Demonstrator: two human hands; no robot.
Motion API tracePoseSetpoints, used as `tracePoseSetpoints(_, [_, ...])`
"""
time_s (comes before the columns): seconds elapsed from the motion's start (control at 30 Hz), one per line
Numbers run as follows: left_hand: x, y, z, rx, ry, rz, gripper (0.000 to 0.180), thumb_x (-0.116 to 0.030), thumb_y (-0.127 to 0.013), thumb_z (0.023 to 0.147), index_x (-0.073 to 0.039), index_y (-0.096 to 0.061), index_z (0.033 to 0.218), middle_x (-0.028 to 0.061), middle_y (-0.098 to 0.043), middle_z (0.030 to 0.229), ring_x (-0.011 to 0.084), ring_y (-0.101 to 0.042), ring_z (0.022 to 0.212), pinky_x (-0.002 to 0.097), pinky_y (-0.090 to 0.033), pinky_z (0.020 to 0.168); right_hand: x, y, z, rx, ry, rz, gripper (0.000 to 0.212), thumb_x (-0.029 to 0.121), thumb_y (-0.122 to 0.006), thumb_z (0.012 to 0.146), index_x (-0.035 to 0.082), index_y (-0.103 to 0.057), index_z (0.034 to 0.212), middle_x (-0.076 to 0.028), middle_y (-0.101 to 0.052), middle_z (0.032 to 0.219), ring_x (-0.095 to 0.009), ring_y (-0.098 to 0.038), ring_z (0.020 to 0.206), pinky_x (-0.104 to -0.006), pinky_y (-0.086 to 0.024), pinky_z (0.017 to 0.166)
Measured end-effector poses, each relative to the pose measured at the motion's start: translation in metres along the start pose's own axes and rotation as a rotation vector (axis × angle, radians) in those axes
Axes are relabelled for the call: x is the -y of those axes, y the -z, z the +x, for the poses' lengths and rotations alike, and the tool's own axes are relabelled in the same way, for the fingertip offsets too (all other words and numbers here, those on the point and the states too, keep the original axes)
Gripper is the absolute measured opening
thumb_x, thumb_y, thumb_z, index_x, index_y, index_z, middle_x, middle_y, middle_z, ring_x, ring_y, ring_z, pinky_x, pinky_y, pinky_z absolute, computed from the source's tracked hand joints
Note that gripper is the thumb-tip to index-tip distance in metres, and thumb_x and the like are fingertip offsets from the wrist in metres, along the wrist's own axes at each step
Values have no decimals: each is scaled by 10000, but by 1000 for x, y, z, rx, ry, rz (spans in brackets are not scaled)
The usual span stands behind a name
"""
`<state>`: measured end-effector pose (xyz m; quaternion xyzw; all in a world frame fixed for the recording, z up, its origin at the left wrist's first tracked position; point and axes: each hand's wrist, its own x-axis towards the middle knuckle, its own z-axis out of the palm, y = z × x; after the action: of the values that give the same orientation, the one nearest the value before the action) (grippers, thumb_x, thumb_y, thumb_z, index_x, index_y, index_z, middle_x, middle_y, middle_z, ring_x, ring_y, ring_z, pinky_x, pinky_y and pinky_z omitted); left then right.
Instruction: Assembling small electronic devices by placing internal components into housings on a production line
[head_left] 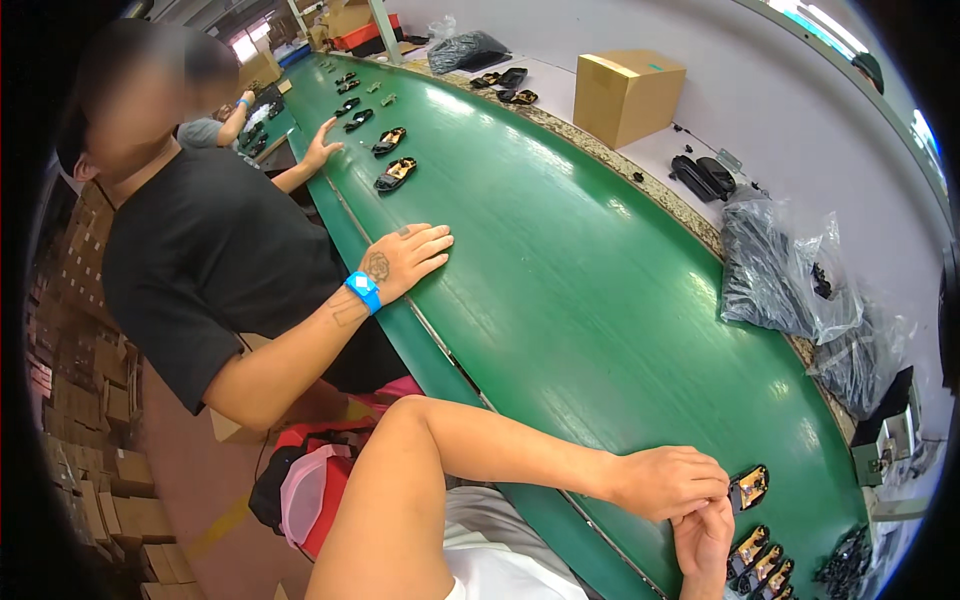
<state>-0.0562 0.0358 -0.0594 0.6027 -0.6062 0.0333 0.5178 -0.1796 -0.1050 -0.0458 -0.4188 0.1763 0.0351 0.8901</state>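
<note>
My left hand (672, 484) reaches across the green belt, its fingers curled down and pressed together. Below it, my right hand (704, 540) rises with bent fingers that meet the left fingertips. Both are closed, and whatever lies between them is hidden or too small to make out. Just right of the hands rests a black oval housing (749, 488) with a gold-coloured inside and a dark part in it. Several similar black housings (757, 562) lie in a row nearer me, beside my right hand.
A person in a black shirt (220, 240) stands at the left, hands over the belt (560, 290). More housings (396, 175) line the belt farther off. Along the far ledge are a cardboard box (628, 98), black cases (703, 177) and plastic bags (780, 270). Small black parts (845, 562) lie lower right.
</note>
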Motion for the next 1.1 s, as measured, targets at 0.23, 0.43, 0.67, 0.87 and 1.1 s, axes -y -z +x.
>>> tracePoseSetpoints(0.23, [1, 4, -4, 71, 97, -56, 308, -197, -574, 951, -6, -598, 1191, 161, -639, 1232, 331, -655, 1063, 430, -543, 829, 2, 3, 2, 73, 21, -49, 372, 216, -614, 986, -2, -505, 1267, -98, -636, 1172, -195, -662, 1040, -328, -559, 885])
tracePoseSetpoints(0.43, [0, 5, -4, 127, 140, -108, 286, -215, -554, 965, -6, -586, 1158, 146, -640, 1216, 337, -667, 1009, 421, -550, 795, 3, -2, -1, 55, 19, -129, 335, 234, -630, 986, -19, -541, 1185, -99, -660, 1018, -172, -657, 880, -296, -539, 756])
tracePoseSetpoints(0.67, [-2, 6, -4, 108, 64, -110, 271, -209, -539, 971, -7, -598, 1142, 152, -640, 1170, 337, -644, 1020, 435, -532, 852, 3, -4, -3, 125, -38, -201, 236, 200, -672, 954, 26, -570, 1077, -42, -615, 824, -113, -539, 642, -244, -403, 548])
tracePoseSetpoints(0.87, [-3, 1, -3, 63, 4, -84, 287, -213, -551, 953, 11, -608, 1123, 169, -625, 1179, 340, -604, 1083, 439, -504, 883, 8, -15, -4, 91, -52, -225, 264, 199, -712, 910, 47, -558, 1062, -6, -566, 779, -90, -491, 606, -231, -342, 501])
tracePoseSetpoints(1.1, [-2, 5, -3, 75, 4, -57, 273, -187, -561, 935, 2, -609, 1125, 153, -622, 1194, 321, -596, 1086, 432, -491, 887, 2, -16, -1, 45, 1, -189, 252, 158, -686, 893, 43, -553, 1073, -14, -569, 808, -97, -489, 610, -236, -351, 511])
